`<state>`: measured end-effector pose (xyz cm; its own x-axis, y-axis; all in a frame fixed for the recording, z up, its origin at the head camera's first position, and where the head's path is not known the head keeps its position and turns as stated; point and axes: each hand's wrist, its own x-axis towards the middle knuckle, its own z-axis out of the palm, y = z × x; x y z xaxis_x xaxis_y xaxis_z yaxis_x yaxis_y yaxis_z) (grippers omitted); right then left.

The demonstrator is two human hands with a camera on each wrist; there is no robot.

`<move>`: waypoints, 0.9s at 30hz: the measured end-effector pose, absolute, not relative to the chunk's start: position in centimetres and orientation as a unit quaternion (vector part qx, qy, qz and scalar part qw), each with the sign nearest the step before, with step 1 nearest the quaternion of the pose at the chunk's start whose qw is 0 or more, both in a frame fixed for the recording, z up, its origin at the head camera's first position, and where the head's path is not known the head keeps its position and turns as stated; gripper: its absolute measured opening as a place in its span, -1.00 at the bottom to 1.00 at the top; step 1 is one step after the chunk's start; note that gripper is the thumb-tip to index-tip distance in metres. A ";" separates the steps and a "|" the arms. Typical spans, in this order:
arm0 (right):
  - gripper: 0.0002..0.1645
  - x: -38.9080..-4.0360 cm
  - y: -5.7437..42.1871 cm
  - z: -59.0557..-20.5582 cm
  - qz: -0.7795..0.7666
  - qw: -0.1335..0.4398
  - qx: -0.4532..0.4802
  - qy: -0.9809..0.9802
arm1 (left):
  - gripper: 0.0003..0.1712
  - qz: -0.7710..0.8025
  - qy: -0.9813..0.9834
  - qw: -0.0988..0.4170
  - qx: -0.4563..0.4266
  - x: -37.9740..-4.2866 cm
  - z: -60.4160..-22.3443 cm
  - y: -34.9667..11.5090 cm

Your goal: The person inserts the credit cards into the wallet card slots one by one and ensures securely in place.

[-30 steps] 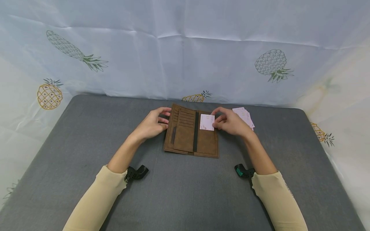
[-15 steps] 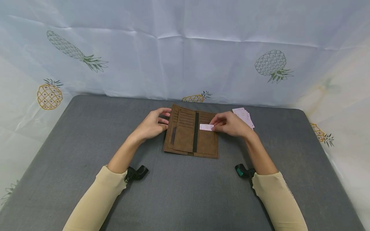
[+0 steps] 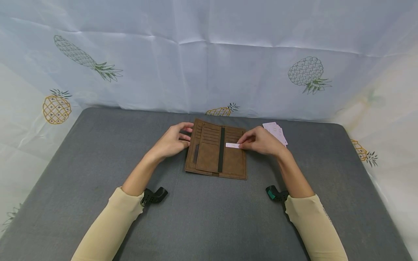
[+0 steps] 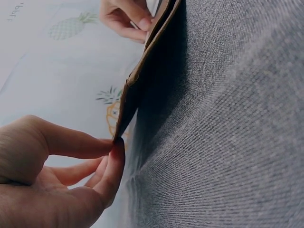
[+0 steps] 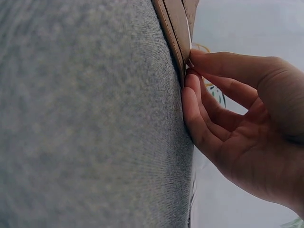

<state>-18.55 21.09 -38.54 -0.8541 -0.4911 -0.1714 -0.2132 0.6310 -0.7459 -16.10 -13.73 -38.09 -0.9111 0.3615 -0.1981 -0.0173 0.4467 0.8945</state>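
A brown wallet (image 3: 209, 156) lies open on the grey table, with card slots on both inner sides and a dark strip down its middle. My left hand (image 3: 172, 141) pinches the wallet's left edge between thumb and fingers, plain in the left wrist view, where that edge is lifted off the cloth. Over the right half, my right hand (image 3: 259, 140) pinches a pale pink card (image 3: 232, 145) by its right end. Only a narrow strip of this card shows above a slot; the rest is hidden in the wallet. Its thin white edge (image 5: 188, 31) appears in the right wrist view.
Several pale pink cards (image 3: 276, 132) lie fanned in a pile on the table behind my right hand. A white curtain (image 3: 209, 72) printed with pineapples hangs along the table's back edge. The grey tablecloth (image 3: 209, 217) spreads in front of the wallet.
My right hand has moved the card toward me and down into the slot, so less of it shows than before. My left hand has stayed at the wallet's left edge.
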 end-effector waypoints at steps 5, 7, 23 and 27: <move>-0.86 -18.4 21.1 -38.5 -0.384 0.181 -0.198 0.883 | -0.21 0.517 0.829 0.185 0.105 -16.1 -38.1 -13.7; -0.86 -18.4 21.1 -38.5 -0.387 0.181 -0.198 0.882 | -0.21 0.517 0.829 0.184 0.105 -16.1 -38.2 -13.7; -0.79 -18.6 22.0 -37.8 -0.384 0.177 -0.189 0.886 | -0.20 0.515 0.831 0.184 0.103 -16.0 -38.2 -13.8; -0.76 -18.6 22.8 -37.4 -0.379 0.173 -0.183 0.890 | -0.20 0.514 0.831 0.186 0.102 -16.0 -38.2 -13.8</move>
<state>-18.64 22.83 -37.37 -0.8733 -0.4567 -0.1695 -0.1940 0.6452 -0.7390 -15.99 -13.80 -38.16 -0.9101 0.3607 -0.2042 -0.0220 0.4500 0.8927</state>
